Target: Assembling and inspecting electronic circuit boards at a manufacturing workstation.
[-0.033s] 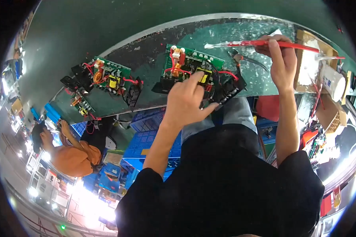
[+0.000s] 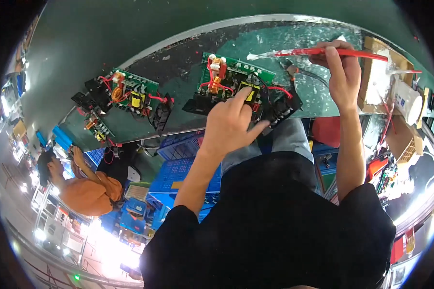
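My left hand point(image 2: 228, 123) is over the near edge of a green circuit board point(image 2: 236, 72), its index finger stretched onto a yellow transformer point(image 2: 250, 90) and its thumb spread out. Copper coils, red wires and black metal plates surround the board. My right hand point(image 2: 345, 72) grips a red-handled brush point(image 2: 318, 51) and holds it level above the bench, its white-coated tip pointing left. The hand hides part of the near side of the board.
Another wired board point(image 2: 135, 96) lies left on the green bench point(image 2: 178, 72), with a smaller one beside it. Pliers point(image 2: 294, 70) sit beneath the brush. At right are a cardboard box point(image 2: 371, 72) and a white container point(image 2: 410, 101). Blue crates point(image 2: 178, 176) stand below; a co-worker in orange point(image 2: 89, 192) works at left.
My left hand has shifted very slightly to the right, its finger staying at the transformer. The brush and my right hand look almost the same.
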`<state>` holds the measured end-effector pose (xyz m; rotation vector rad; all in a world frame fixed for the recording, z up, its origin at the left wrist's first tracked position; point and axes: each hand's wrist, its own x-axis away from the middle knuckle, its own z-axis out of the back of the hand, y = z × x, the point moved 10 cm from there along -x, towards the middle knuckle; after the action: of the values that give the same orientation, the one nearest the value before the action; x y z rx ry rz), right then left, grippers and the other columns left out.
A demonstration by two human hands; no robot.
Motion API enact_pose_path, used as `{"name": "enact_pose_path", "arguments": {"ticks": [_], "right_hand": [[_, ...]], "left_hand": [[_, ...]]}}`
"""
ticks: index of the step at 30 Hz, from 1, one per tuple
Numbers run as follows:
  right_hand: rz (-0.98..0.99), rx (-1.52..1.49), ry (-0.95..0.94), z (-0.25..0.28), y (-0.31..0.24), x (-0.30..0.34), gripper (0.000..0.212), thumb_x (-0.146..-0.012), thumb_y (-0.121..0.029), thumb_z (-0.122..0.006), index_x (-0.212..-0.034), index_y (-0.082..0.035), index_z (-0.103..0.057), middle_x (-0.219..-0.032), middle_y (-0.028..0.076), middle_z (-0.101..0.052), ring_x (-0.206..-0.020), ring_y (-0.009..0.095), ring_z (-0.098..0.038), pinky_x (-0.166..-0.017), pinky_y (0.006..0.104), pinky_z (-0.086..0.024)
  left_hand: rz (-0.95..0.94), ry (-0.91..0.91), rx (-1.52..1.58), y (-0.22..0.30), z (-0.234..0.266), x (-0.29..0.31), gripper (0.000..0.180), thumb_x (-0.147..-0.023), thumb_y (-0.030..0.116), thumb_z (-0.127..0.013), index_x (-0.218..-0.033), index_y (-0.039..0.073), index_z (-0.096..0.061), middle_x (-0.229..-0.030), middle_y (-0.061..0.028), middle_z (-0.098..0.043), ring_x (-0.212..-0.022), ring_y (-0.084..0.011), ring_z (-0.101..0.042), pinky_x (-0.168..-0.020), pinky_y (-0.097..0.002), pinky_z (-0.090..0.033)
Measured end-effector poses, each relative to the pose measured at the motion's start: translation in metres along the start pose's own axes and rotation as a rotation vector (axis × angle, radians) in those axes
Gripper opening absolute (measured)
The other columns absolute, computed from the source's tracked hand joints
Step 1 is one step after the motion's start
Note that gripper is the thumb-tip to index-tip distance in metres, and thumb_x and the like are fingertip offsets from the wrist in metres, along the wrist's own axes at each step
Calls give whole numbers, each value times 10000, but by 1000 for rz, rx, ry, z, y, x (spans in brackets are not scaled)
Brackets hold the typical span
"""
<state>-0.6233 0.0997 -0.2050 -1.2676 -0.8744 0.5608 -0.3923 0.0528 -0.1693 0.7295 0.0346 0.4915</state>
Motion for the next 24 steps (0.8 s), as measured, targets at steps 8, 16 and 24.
{"name": "enact_pose_path", "arguments": {"ticks": [8, 16, 24], "right_hand": [[-3, 32, -95, -31, 19, -11, 206, -1021, -152, -476, -1122, 28, -479, -1091, 164, -634, -948, 232, -664, -871, 379, -561], [18, 118, -141, -39, 19, -12, 217, -1018, -163, -485, -1116, 31, -483, -1084, 171, -637, -946, 234, -663, -873, 376, -558], [39, 87, -178, -44, 15, -15, 192, -1020, -137, -467, -1116, 29, -482, -1115, 190, -618, -975, 239, -651, -878, 393, -557]], "left_hand": [[58, 135, -222, -22, -18, 7, 438, -701, 31, -648, -1137, 1, -629, -975, -87, -632, -757, -218, -611, -643, -315, -483], [-31, 265, -201, -23, -14, 17, 328, -772, 89, -638, -1093, 25, -663, -800, -16, -560, -675, -150, -541, -561, -276, -416], [-38, 292, -159, -25, -11, 16, 291, -768, 74, -636, -1053, 24, -668, -757, -18, -543, -643, -157, -530, -543, -280, -402]]}}
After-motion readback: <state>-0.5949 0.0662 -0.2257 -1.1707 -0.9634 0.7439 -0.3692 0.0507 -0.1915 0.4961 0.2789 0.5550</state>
